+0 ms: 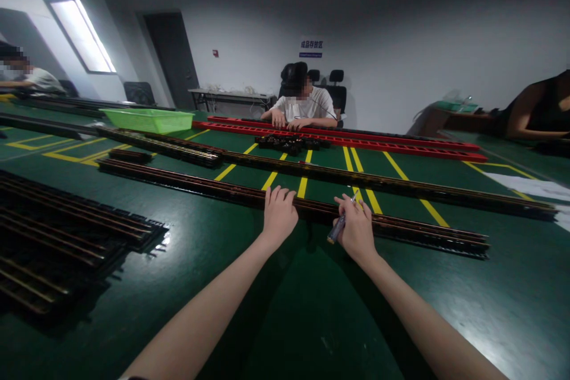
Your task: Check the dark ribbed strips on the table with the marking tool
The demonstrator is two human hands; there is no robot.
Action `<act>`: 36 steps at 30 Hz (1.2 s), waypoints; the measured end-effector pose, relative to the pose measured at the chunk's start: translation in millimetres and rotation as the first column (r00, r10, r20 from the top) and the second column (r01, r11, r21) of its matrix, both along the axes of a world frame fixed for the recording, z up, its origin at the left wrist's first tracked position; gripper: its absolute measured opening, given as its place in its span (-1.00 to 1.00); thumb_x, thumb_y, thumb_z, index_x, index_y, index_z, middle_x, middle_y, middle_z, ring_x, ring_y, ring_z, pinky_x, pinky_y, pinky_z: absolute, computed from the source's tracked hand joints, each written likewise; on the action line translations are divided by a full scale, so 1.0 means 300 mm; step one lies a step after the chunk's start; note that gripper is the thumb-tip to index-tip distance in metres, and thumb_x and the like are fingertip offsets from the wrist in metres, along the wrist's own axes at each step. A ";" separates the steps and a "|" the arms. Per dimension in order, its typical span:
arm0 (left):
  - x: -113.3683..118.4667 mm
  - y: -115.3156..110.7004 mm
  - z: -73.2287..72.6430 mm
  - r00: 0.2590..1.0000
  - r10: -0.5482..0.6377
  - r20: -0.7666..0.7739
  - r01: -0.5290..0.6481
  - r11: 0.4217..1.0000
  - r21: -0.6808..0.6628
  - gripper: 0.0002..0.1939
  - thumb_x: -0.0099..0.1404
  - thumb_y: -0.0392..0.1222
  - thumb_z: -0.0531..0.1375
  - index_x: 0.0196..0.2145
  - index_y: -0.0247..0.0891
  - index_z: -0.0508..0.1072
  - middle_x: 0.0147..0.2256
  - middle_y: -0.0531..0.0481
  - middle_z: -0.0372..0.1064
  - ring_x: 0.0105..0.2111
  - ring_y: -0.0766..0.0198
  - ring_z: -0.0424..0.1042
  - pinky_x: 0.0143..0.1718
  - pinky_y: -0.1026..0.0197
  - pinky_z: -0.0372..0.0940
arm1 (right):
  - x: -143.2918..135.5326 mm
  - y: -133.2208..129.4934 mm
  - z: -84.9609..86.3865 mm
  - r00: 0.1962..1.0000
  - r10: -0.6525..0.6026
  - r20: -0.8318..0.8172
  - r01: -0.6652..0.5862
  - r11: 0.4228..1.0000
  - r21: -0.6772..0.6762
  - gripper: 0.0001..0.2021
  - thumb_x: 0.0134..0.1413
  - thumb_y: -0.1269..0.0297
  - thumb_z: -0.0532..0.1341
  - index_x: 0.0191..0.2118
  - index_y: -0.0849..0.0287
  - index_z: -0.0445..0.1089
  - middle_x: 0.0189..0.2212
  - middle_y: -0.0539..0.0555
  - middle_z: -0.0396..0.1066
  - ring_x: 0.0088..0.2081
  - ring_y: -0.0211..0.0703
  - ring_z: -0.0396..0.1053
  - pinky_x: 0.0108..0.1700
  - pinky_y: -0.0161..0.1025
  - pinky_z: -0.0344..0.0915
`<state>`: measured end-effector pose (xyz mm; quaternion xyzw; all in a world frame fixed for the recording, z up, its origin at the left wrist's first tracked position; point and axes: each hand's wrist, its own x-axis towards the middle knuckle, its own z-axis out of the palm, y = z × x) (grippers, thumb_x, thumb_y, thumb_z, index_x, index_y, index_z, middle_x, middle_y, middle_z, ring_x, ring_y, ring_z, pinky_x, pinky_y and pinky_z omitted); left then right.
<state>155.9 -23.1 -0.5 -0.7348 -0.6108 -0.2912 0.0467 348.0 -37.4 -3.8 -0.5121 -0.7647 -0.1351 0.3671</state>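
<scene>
A long dark strip with thin coppery rails, like model train track, lies crosswise on the green table in front of me. My left hand is closed over its near edge at the middle, with the fingers bent across the top. Just to the right, my right hand grips what looks like a small screwdriver. The tool's dark handle points down toward me, and its thin metal tip shows above the fingers, close to the strip. My right fingertips also reach the strip's edge.
Beyond lies another long rail strip. Stacked rail strips lie at left, near a light green bin. Red ladder-like frames and dark parts lie before a seated person. Other people sit at far left and right.
</scene>
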 end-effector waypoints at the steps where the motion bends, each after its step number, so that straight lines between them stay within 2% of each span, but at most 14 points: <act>1: 0.000 -0.001 0.001 1.000 0.000 -0.001 0.000 1.000 -0.002 -0.59 0.26 -0.37 -0.04 0.00 -0.27 0.40 0.03 -0.11 0.35 0.16 0.08 0.17 0.27 -0.16 -0.13 | -0.003 0.001 -0.001 1.000 -0.005 0.011 0.006 1.000 -0.011 -0.85 -0.11 0.48 0.06 -0.37 0.10 0.12 -0.10 0.29 0.45 0.10 0.12 0.28 0.15 0.13 0.04; 5: 0.001 -0.002 0.005 1.000 0.002 -0.002 -0.002 1.000 -0.012 -0.60 0.26 -0.37 -0.04 0.00 -0.26 0.40 0.03 -0.11 0.35 0.16 0.08 0.17 0.27 -0.15 -0.13 | -0.010 0.003 -0.006 0.998 -0.057 0.011 0.058 0.997 -0.045 -0.84 -0.12 0.48 0.08 -0.37 0.10 0.12 -0.14 0.30 0.46 0.08 0.15 0.28 0.14 0.17 0.01; 11: 0.001 0.001 0.003 1.000 0.021 -0.009 -0.021 1.000 0.008 -0.60 0.26 -0.35 -0.04 0.00 -0.28 0.40 0.04 -0.11 0.33 0.17 0.08 0.15 0.28 -0.12 -0.13 | -0.010 0.001 -0.003 0.997 -0.078 -0.006 0.078 0.996 -0.045 -0.73 -0.26 0.59 0.03 -0.38 0.09 0.09 -0.13 0.24 0.48 0.08 0.12 0.28 0.16 0.16 -0.02; 14: 0.000 -0.001 0.005 1.000 0.018 -0.005 -0.018 1.000 0.002 -0.60 0.26 -0.37 -0.04 0.00 -0.28 0.40 0.04 -0.12 0.33 0.17 0.07 0.14 0.27 -0.14 -0.13 | -0.001 0.002 -0.004 0.993 -0.118 -0.026 0.117 0.993 -0.026 -0.74 -0.24 0.60 0.00 -0.40 0.09 0.09 -0.16 0.23 0.48 0.05 0.09 0.32 0.15 0.13 0.01; 17: -0.001 -0.003 0.007 1.000 0.008 0.001 -0.008 1.000 -0.009 -0.60 0.26 -0.38 -0.04 0.00 -0.28 0.40 0.04 -0.13 0.34 0.17 0.07 0.15 0.27 -0.17 -0.13 | 0.007 0.002 -0.006 0.996 -0.085 -0.020 0.085 0.996 0.004 -0.75 -0.23 0.59 0.01 -0.40 0.09 0.10 -0.16 0.22 0.48 0.05 0.08 0.32 0.12 0.10 0.06; 20: -0.001 -0.002 0.005 1.000 0.001 0.005 0.000 1.000 -0.012 -0.60 0.26 -0.36 -0.05 0.00 -0.28 0.40 0.03 -0.12 0.34 0.17 0.07 0.15 0.27 -0.15 -0.14 | 0.005 0.003 -0.007 0.999 -0.039 0.016 0.039 0.999 0.005 -0.80 -0.18 0.52 0.06 -0.39 0.09 0.12 -0.12 0.25 0.46 0.08 0.11 0.29 0.12 0.11 0.06; 26: 0.001 -0.002 0.004 1.000 0.002 0.009 -0.002 1.000 -0.011 -0.60 0.27 -0.36 -0.04 0.00 -0.27 0.40 0.04 -0.11 0.34 0.17 0.07 0.16 0.27 -0.15 -0.14 | -0.008 0.005 -0.007 0.996 -0.084 0.039 0.085 0.996 -0.021 -0.87 -0.10 0.43 0.09 -0.39 0.09 0.10 -0.14 0.29 0.47 0.06 0.19 0.30 0.11 0.16 0.04; 31: 0.002 -0.006 0.011 1.000 0.011 0.011 -0.011 1.000 -0.011 -0.60 0.25 -0.38 -0.04 0.00 -0.27 0.40 0.05 -0.13 0.33 0.17 0.07 0.15 0.27 -0.16 -0.13 | -0.020 -0.001 -0.002 0.997 -0.070 0.045 0.070 0.997 -0.014 -0.77 -0.20 0.56 0.04 -0.39 0.09 0.10 -0.12 0.27 0.47 0.09 0.16 0.28 0.15 0.19 -0.02; 36: 0.000 -0.004 0.009 1.000 0.007 0.011 -0.007 1.000 -0.015 -0.59 0.26 -0.38 -0.05 0.01 -0.30 0.40 0.05 -0.14 0.32 0.19 0.07 0.13 0.28 -0.15 -0.15 | -0.008 -0.002 0.002 0.991 -0.133 0.008 0.133 0.991 0.008 -0.74 -0.23 0.62 -0.01 -0.41 0.10 0.11 -0.16 0.25 0.49 0.06 0.09 0.32 0.17 0.14 0.01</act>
